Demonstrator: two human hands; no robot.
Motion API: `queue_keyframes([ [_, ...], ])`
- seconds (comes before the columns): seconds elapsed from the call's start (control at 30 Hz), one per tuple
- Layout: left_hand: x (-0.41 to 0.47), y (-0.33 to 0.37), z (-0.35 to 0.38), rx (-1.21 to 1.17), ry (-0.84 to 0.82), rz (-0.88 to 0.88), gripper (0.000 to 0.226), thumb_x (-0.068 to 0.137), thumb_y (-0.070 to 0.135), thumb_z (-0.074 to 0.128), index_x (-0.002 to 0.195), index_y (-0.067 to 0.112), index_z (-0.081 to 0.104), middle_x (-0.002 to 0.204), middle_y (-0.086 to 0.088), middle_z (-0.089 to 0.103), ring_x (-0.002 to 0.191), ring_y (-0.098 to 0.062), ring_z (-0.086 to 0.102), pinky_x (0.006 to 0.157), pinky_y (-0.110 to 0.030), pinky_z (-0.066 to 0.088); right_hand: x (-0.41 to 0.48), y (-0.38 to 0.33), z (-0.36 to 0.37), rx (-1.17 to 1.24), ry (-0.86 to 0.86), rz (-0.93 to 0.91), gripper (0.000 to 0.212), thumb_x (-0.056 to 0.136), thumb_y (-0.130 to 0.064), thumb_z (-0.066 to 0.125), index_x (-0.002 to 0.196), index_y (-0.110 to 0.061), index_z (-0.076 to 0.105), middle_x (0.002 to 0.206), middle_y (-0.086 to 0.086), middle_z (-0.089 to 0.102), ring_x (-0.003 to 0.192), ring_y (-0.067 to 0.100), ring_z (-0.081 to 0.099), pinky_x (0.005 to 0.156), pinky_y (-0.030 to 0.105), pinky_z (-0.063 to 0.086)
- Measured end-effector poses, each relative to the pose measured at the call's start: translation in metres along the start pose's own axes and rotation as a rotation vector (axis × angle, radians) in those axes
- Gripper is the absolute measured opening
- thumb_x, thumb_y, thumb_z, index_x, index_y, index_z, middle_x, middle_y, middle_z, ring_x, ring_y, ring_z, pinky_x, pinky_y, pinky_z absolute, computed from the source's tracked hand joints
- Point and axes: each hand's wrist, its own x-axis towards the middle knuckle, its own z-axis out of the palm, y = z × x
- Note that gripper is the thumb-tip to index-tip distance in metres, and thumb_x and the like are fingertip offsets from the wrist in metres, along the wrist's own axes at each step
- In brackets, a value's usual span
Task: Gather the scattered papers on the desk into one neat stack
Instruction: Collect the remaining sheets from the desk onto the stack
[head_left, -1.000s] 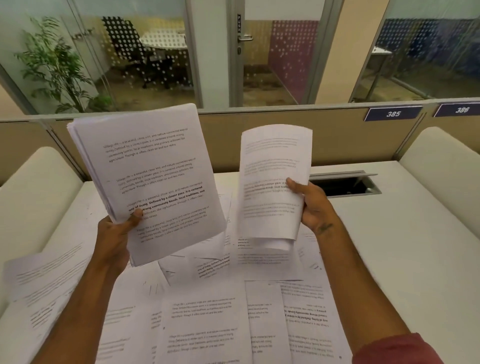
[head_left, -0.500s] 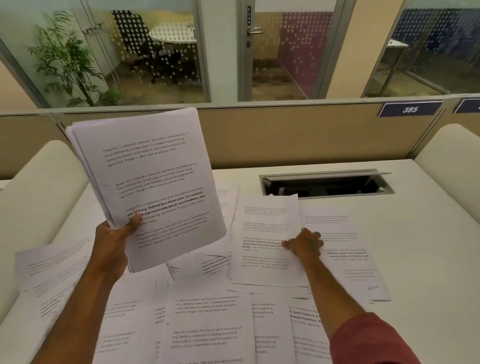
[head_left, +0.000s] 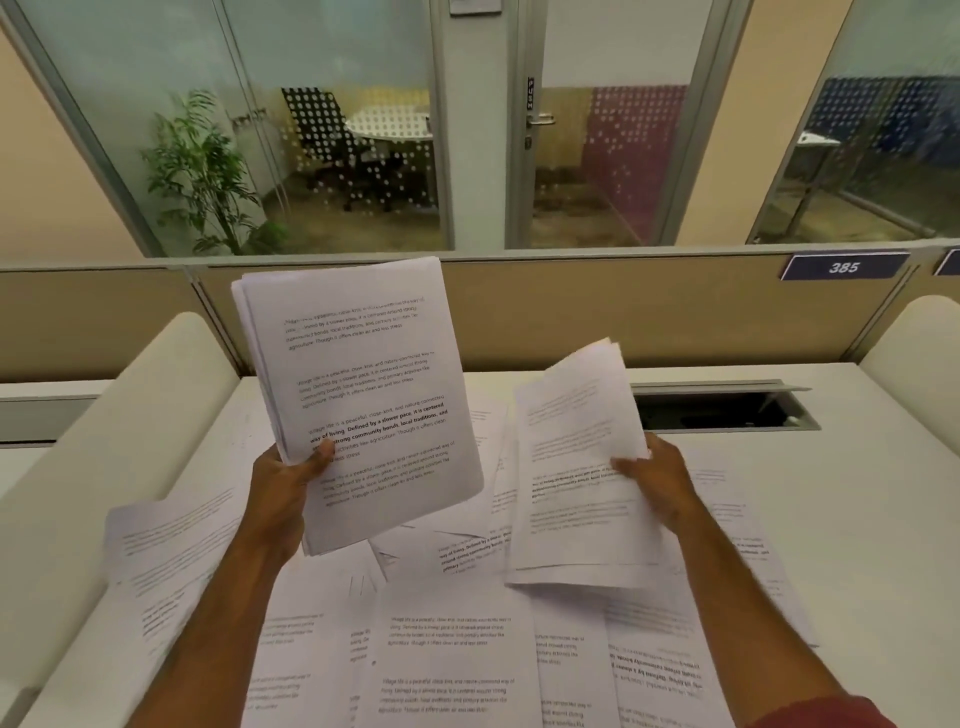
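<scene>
My left hand (head_left: 288, 486) grips a thick stack of printed papers (head_left: 363, 395), held upright above the desk with the thumb across the front page. To its right, my right hand (head_left: 657, 480) pinches a few loose sheets (head_left: 576, 467) by their right edge; they are lifted off the desk and bend at the top. Several more printed sheets (head_left: 447, 654) lie scattered and overlapping on the white desk (head_left: 857, 519) below both hands, some turned upside down.
A rectangular cable slot (head_left: 722, 410) is open in the desk behind my right hand. Cream padded dividers (head_left: 130, 441) flank the desk, the right divider (head_left: 919, 353) too. A tan partition (head_left: 597, 306) with a "385" plate (head_left: 844, 266) closes the back.
My right hand was pressing on a sheet lying on the desk; now it has lifted a few sheets up off the surface. The left hand keeps its stack raised.
</scene>
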Motion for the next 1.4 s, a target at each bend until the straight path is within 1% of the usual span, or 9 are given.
queue_keyframes([
  [0.2,0.0,0.021,-0.002,-0.023,0.0,0.013,0.024,0.09,0.015,0.071,0.112,0.025,0.068,0.097,0.007,0.08,0.084,-0.02,0.078,0.071,-0.042,0.064,-0.025,-0.074,-0.048,0.583,-0.256,-0.103,0.046,0.077,-0.01,0.077,0.121,-0.011,0.067,0.121,0.014,0.071,0.104,0.029,0.072,0.075,0.034,0.061],
  [0.47,-0.032,0.04,0.028,-0.045,-0.212,-0.005,0.036,0.075,0.043,0.084,0.106,0.028,0.076,0.106,-0.007,0.078,0.091,-0.031,0.077,0.064,-0.039,0.063,-0.08,-0.125,0.047,0.58,-0.534,-0.139,0.044,0.091,-0.019,0.07,0.132,-0.009,0.06,0.125,0.015,0.07,0.113,0.035,0.068,0.086,0.044,0.06],
  [0.63,-0.045,0.039,0.036,-0.069,-0.254,-0.024,0.022,0.086,0.042,0.067,0.1,0.031,0.079,0.104,-0.012,0.078,0.095,-0.039,0.075,0.074,-0.051,0.063,-0.099,-0.126,0.08,0.6,-0.354,-0.164,0.052,0.085,-0.008,0.076,0.129,-0.009,0.049,0.122,0.016,0.069,0.106,0.037,0.07,0.088,0.056,0.058],
  [0.73,-0.051,0.038,0.034,-0.166,-0.287,-0.023,0.051,0.098,0.063,0.042,0.124,0.03,0.072,0.119,-0.011,0.074,0.105,-0.035,0.073,0.081,-0.053,0.062,-0.105,-0.123,0.082,0.514,-0.267,-0.215,0.045,0.081,-0.01,0.08,0.12,-0.012,0.058,0.114,0.012,0.073,0.099,0.035,0.073,0.085,0.056,0.059],
  [0.97,-0.068,0.019,0.035,0.055,-0.161,0.087,0.03,0.085,0.038,0.074,0.113,0.028,0.069,0.103,0.005,0.079,0.094,-0.024,0.076,0.077,-0.041,0.065,-0.116,-0.088,0.088,0.266,-0.266,-0.298,0.042,0.08,-0.009,0.08,0.118,-0.019,0.065,0.109,0.002,0.074,0.102,0.027,0.071,0.084,0.046,0.062],
  [1.1,-0.077,0.009,0.047,0.238,-0.176,-0.039,0.041,0.069,0.045,0.083,0.104,0.029,0.068,0.1,-0.002,0.078,0.089,-0.024,0.075,0.074,-0.034,0.064,-0.126,-0.061,0.102,0.198,-0.317,-0.248,0.055,0.078,-0.027,0.084,0.126,-0.023,0.058,0.116,0.003,0.069,0.107,0.023,0.067,0.09,0.045,0.06],
  [1.17,-0.076,0.019,0.055,0.496,-0.229,-0.117,0.07,0.049,0.059,0.089,0.105,0.024,0.067,0.097,-0.01,0.075,0.082,-0.024,0.073,0.073,-0.035,0.062,-0.131,-0.062,0.108,0.224,-0.285,-0.248,0.059,0.077,-0.042,0.082,0.126,-0.023,0.056,0.115,0.002,0.069,0.106,0.021,0.068,0.086,0.039,0.061],
  [1.23,-0.076,0.014,0.052,0.245,-0.099,0.024,0.09,0.046,0.076,0.082,0.115,0.021,0.064,0.098,-0.008,0.072,0.085,-0.028,0.071,0.07,-0.036,0.062,-0.135,-0.069,0.115,0.262,-0.21,-0.254,0.059,0.075,-0.057,0.074,0.121,-0.024,0.056,0.109,0.002,0.069,0.101,0.02,0.069,0.079,0.034,0.062],
  [1.4,-0.079,0.023,0.055,0.077,0.169,0.19,0.048,0.085,0.062,0.058,0.092,0.015,0.063,0.079,-0.004,0.067,0.071,-0.02,0.064,0.061,-0.029,0.054,-0.131,-0.093,0.128,0.342,-0.062,-0.212,0.064,0.078,-0.077,0.047,0.103,-0.02,0.057,0.088,0.002,0.066,0.078,0.014,0.064,0.064,0.026,0.053],
])
